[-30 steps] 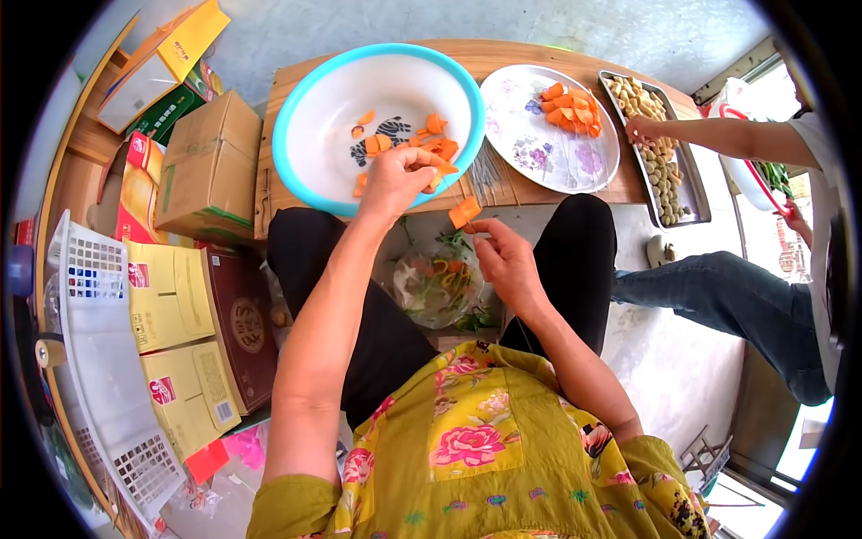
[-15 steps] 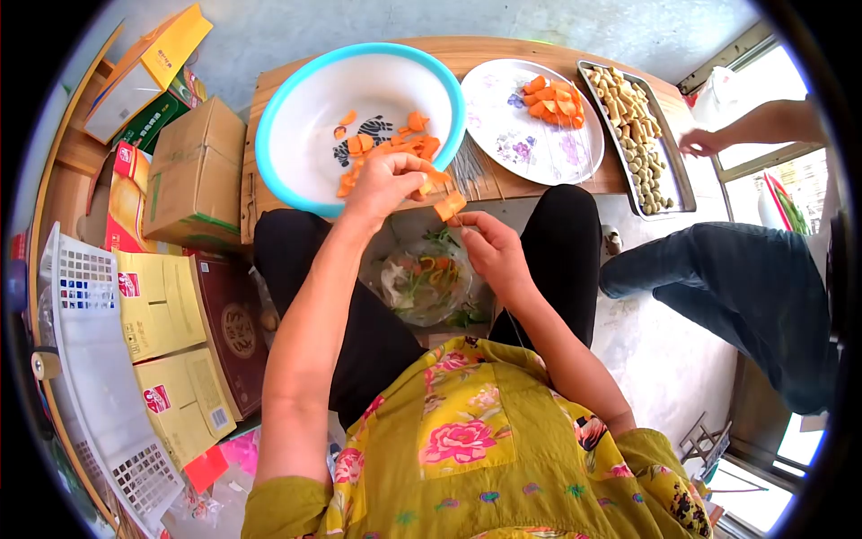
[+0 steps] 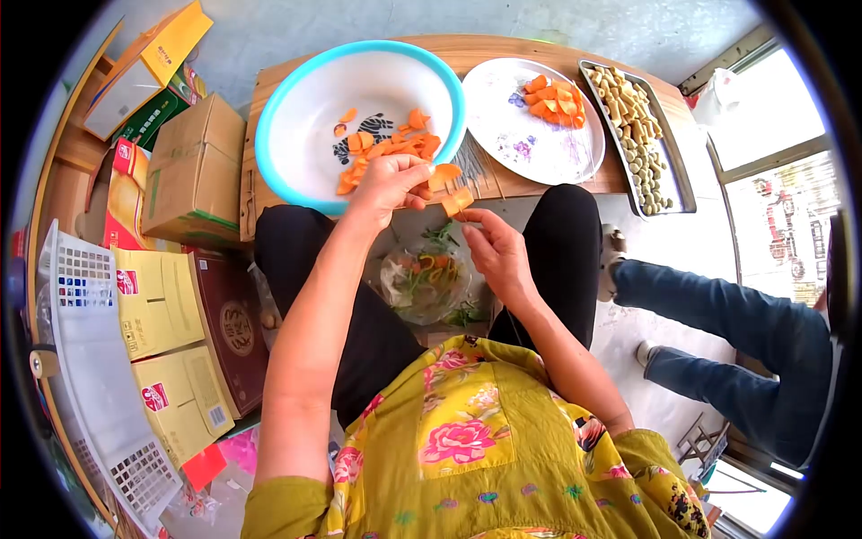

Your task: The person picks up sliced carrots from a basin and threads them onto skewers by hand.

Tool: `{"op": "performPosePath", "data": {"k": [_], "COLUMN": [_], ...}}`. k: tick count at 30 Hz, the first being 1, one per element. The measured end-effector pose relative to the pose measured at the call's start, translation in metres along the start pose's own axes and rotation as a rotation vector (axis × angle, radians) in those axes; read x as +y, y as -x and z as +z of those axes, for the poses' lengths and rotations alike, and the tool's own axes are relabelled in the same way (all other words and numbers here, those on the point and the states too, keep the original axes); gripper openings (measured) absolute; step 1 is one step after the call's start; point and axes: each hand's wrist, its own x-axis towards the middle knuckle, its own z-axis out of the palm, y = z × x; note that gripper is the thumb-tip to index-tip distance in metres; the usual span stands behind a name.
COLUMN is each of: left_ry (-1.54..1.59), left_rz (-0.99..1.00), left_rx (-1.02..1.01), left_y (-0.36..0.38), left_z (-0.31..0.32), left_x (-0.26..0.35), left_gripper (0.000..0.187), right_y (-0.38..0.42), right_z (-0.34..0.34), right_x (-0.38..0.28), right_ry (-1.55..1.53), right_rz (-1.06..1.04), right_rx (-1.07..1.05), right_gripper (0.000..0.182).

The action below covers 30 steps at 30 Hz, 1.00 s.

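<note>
My left hand point(image 3: 388, 184) hovers at the near rim of a turquoise-rimmed white bowl point(image 3: 269, 117) and pinches an orange carrot slice point(image 3: 442, 173). Several more carrot slices point(image 3: 395, 144) lie in the bowl. My right hand point(image 3: 498, 250) is just right of it, over my lap, with its fingertips closed on another carrot piece point(image 3: 460, 201). The two hands nearly touch at the fingertips. I cannot tell whether a thin stick runs through the piece.
The wooden table point(image 3: 539, 184) also holds a flowered plate point(image 3: 503, 117) with carrot pieces, a metal tray point(image 3: 680, 175) of small pale balls and a bundle of thin skewers point(image 3: 467, 166). A scrap bag point(image 3: 422, 280) lies between my knees. Cardboard boxes point(image 3: 193, 171) and a white basket point(image 3: 90, 359) stand on the left; another person's jeans-clad legs point(image 3: 736, 319) are on the right.
My hands have drawn together at the bowl's near edge. The other person's arm has left the tray and gone out of view, and their legs have shifted.
</note>
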Motion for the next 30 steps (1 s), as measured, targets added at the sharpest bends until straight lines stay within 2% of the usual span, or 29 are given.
{"op": "performPosePath", "data": {"k": [3, 6, 23, 27, 30], "left_ry": [-0.046, 0.047, 0.156, 0.147, 0.168], "left_rz": [-0.001, -0.015, 0.007, 0.025, -0.018], "left_rx": [0.024, -0.003, 0.124, 0.108, 0.086], "left_y": [0.001, 0.002, -0.001, -0.004, -0.007], "left_z": [0.0, 0.001, 0.007, 0.002, -0.003], "left_x": [0.0, 0.001, -0.004, -0.004, -0.006], "left_gripper": [0.019, 0.02, 0.018, 0.017, 0.017], "right_y": [-0.002, -0.005, 0.001, 0.004, 0.005], "right_z": [0.002, 0.002, 0.001, 0.001, -0.001], "right_x": [0.002, 0.008, -0.004, -0.005, -0.008], "right_ry": [0.059, 0.107, -0.037, -0.13, -0.123], "right_rz": [-0.072, -0.101, -0.015, 0.044, 0.011], "right_rx": [0.051, 0.048, -0.009, -0.025, -0.029], "right_gripper": [0.018, 0.018, 0.024, 0.025, 0.025]}}
